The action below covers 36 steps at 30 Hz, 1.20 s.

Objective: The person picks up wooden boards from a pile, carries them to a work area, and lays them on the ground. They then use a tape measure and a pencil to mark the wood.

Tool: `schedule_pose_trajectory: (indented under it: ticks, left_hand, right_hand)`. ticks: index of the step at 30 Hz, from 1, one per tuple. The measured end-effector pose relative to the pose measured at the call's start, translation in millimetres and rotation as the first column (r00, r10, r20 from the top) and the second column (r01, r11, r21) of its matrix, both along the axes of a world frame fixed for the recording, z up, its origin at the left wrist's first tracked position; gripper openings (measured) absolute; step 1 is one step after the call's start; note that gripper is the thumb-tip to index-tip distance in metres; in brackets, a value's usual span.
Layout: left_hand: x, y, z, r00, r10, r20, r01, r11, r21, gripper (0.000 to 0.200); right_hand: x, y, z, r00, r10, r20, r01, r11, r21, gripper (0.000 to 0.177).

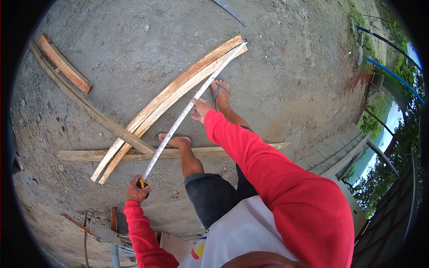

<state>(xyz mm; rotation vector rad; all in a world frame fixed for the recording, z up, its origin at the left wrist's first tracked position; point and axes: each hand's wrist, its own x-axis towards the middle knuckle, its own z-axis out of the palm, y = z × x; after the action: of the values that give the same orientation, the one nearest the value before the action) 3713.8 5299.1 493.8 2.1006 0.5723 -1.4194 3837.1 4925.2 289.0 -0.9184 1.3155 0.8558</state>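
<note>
My left hand is closed around the black and yellow case of a tape measure. Its white blade is drawn out diagonally, with the far end at the tips of two wooden boards lying side by side on the ground. About midway along, my right hand pinches the blade between its fingers. The blade runs beside the lighter board near the far end and stands apart from it closer to the case.
A long board crosses the pair's near end, and another board lies by my sandalled feet. A short plank rests at the left. A pointed metal blade shows at the top edge. Concrete blocks line the right.
</note>
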Motion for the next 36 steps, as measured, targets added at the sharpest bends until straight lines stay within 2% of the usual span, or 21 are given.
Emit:
schedule_pose_trajectory:
  ticks: [4,5,8,10,12,13,14,16,17,18,19,20,21,22,23,25,27,30,31,32,36]
  left_hand:
    - [-1.2,23.3,-3.3,0.967,-0.163,0.195,0.157,0.987,0.043,0.065]
    - [1.2,22.1,-6.5,0.963,-0.148,0.227,0.147,0.989,0.024,0.064]
    - [3.2,26.9,-17.4,0.938,-0.241,0.25,0.221,0.969,0.107,0.063]
    - [11.8,34.0,-17.4,0.964,-0.203,0.169,0.184,0.975,0.124,0.061]
    - [19.8,44.2,-18.3,0.978,-0.161,0.132,0.147,0.983,0.111,0.059]
    - [20.5,49.4,-24.4,0.971,-0.204,0.121,0.187,0.972,0.142,0.058]
    - [19.6,59.0,-28.5,0.967,-0.237,0.098,0.216,0.958,0.186,0.057]
    - [7.4,80.9,-38.4,0.959,-0.24,0.152,0.191,0.94,0.282,0.058]
    - [20.6,86.5,-29.5,0.982,-0.186,0.037,0.169,0.944,0.283,0.061]
    - [14.5,100.9,-34.0,0.968,-0.242,0.066,0.213,0.931,0.297,0.059]
    - [18.4,108.9,-26.8,0.969,-0.243,0.043,0.218,0.924,0.315,0.057]
    - [25.7,117.4,-21.9,0.968,-0.248,0.031,0.225,0.919,0.323,0.055]
    - [22.4,132.1,-31.7,0.972,-0.231,0.04,0.207,0.927,0.312,0.053]
    - [15.2,147.2,-43.2,0.975,-0.219,0.048,0.196,0.936,0.293,0.052]
    - [11.5,161.1,-55.3,0.966,-0.25,0.072,0.217,0.926,0.308,0.052]
    - [11.7,172.4,-60.8,0.953,-0.285,0.102,0.236,0.91,0.342,0.051]
    - [15.6,178.7,-66.4,0.949,-0.29,0.121,0.227,0.898,0.376,0.049]
    - [14.6,191.5,-88.3,0.952,-0.284,0.115,0.234,0.917,0.322,0.05]
    - [9.5,195.7,-97.3,0.927,-0.304,0.218,0.229,0.922,0.314,0.051]
    - [7.3,198.3,-107.5,0.933,-0.299,0.202,0.233,0.926,0.297,0.051]
    - [-1.5,210.9,-145.3,0.935,-0.276,0.222,0.214,0.94,0.266,0.052]
  right_hand:
    - [14.1,9.5,-21.7,0.999,0.047,0.027,-0.048,0.999,0.005,0.027]
    - [16.8,12.0,-24.3,0.998,0.062,0.021,-0.062,0.998,0.003,0.027]
    - [24.4,14.4,-31.9,0.987,0.159,0.006,-0.159,0.987,-0.005,0.027]
    - [22.7,17.1,-36.0,0.962,0.272,-0.006,-0.272,0.962,0.005,0.031]
    - [25.3,27.5,-10.7,0.918,0.395,-0.025,-0.396,0.916,-0.068,0.035]
    - [27.4,35.8,8.0,0.885,0.464,-0.036,-0.466,0.88,-0.092,0.037]
    - [24.9,43.0,23.7,0.815,0.572,0.093,-0.545,0.811,-0.213,0.037]
    - [11.7,70.5,56.0,0.569,0.752,0.334,-0.627,0.659,-0.416,0.039]
    - [8.1,101.3,99.5,0.661,0.603,0.447,-0.573,0.79,-0.218,0.036]
    - [9.6,131.5,154.4,0.751,0.426,0.504,-0.485,0.874,-0.016,0.033]
    - [0.5,162.4,194.2,0.743,0.262,0.616,-0.512,0.815,0.271,0.032]
    - [-8.8,198.4,235.5,0.656,0.164,0.737,-0.624,0.667,0.407,0.034]
    - [-9.6,234.2,289.6,0.639,0.137,0.757,-0.713,0.474,0.517,0.036]
    - [-18.5,272.5,329.3,0.709,-0.094,0.699,-0.657,0.27,0.704,0.037]
    - [-22.2,307.8,359.7,0.737,-0.247,0.629,-0.626,0.099,0.773,0.033]
    - [-34.2,355.0,395.3,0.78,-0.371,0.503,-0.575,-0.11,0.811,0.031]
    - [-45.8,381.9,406.2,0.799,-0.408,0.442,-0.547,-0.188,0.816,0.029]
    - [-58.7,406.3,402.2,0.817,-0.408,0.407,-0.519,-0.216,0.827,0.027]
    - [-61.8,412.4,399.0,0.821,-0.401,0.406,-0.516,-0.218,0.828,0.026]
    - [-65.2,417.7,394.4,0.825,-0.388,0.41,-0.515,-0.219,0.829,0.025]
    - [-77.2,434.7,367.9,0.819,-0.31,0.482,-0.552,-0.2,0.809,0.023]
